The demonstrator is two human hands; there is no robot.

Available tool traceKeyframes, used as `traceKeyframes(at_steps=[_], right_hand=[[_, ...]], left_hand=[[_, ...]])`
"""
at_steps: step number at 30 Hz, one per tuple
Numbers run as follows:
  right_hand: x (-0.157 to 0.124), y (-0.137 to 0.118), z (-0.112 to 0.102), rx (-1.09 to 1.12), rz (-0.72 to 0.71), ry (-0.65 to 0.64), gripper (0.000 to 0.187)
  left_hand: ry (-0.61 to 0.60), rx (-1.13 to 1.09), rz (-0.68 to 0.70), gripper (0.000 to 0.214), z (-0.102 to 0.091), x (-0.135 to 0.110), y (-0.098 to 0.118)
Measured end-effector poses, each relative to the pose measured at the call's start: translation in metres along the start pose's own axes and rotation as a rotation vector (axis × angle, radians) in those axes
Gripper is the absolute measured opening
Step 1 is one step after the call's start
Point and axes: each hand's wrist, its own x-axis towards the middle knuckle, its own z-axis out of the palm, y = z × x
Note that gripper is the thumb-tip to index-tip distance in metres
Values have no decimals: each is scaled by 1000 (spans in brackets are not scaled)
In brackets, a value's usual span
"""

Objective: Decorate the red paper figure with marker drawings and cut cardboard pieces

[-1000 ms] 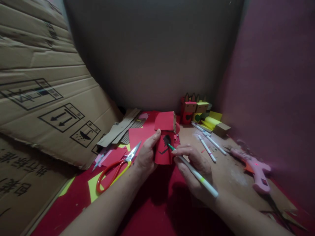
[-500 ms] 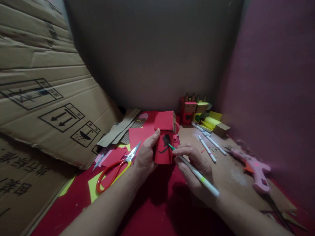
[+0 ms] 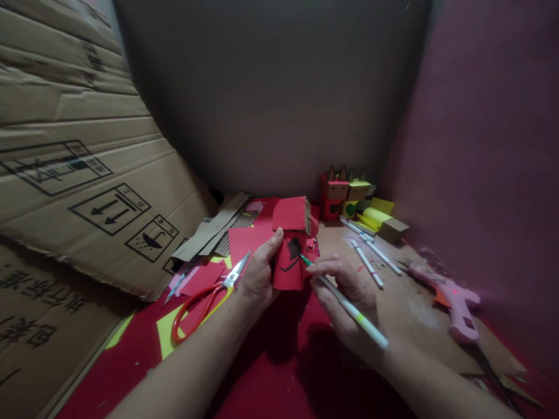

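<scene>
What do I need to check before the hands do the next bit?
1. Left hand holding the red figure: ok.
2. Right hand gripping the marker: ok.
3. Black drawing all filled in: not ok, red shows inside its lower outline.
4. Scissors clear of the left hand: cannot tell, they lie close by.
5. Glue gun cool: cannot tell, but a red light shows on it.

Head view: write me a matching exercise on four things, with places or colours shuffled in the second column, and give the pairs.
1. red paper figure
2. marker
3. scissors
4. glue gun

A. pink, lying at the right
B. held by the right hand
C. red and yellow handles
D. held by the left hand

Pairs: 1-D, 2-B, 3-C, 4-A
</scene>
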Motion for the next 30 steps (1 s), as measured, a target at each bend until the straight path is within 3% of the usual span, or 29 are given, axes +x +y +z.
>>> traceKeyframes(at_steps=[5, 12, 30], right_hand=[[-1, -2, 1, 22, -24, -52, 24], [0, 2, 1, 42, -2, 4, 23], [-2, 4, 1, 11, -16, -16, 25]], left_hand=[[-10, -22, 12, 23, 0, 0, 2], [-17, -10, -8, 25, 0, 0, 2], [6, -1, 0, 23, 1, 1, 1]])
